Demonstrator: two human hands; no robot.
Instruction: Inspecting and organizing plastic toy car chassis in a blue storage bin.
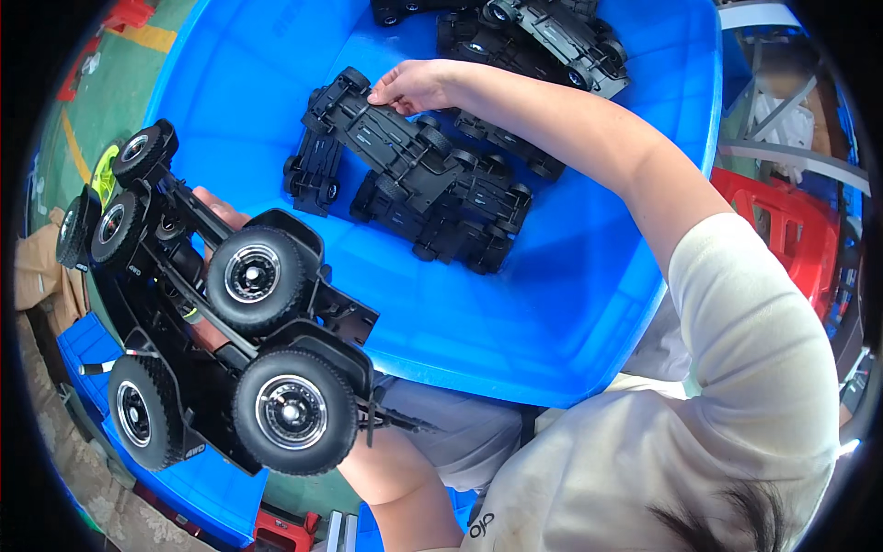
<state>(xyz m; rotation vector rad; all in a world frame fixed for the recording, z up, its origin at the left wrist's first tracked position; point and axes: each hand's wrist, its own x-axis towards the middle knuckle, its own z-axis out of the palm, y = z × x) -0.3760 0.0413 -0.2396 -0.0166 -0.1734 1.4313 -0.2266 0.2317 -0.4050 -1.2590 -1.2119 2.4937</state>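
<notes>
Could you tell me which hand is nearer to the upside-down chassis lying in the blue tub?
Right. The right hand touches the upside-down chassis in the blue tub; the left hand holds stacked wheeled chassis outside it.

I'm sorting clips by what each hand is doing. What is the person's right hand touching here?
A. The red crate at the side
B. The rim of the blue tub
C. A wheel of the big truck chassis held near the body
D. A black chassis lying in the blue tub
D: the right hand rests its fingers on a black chassis lying in the blue tub, while the left hand holds the wheeled truck chassis.
</notes>
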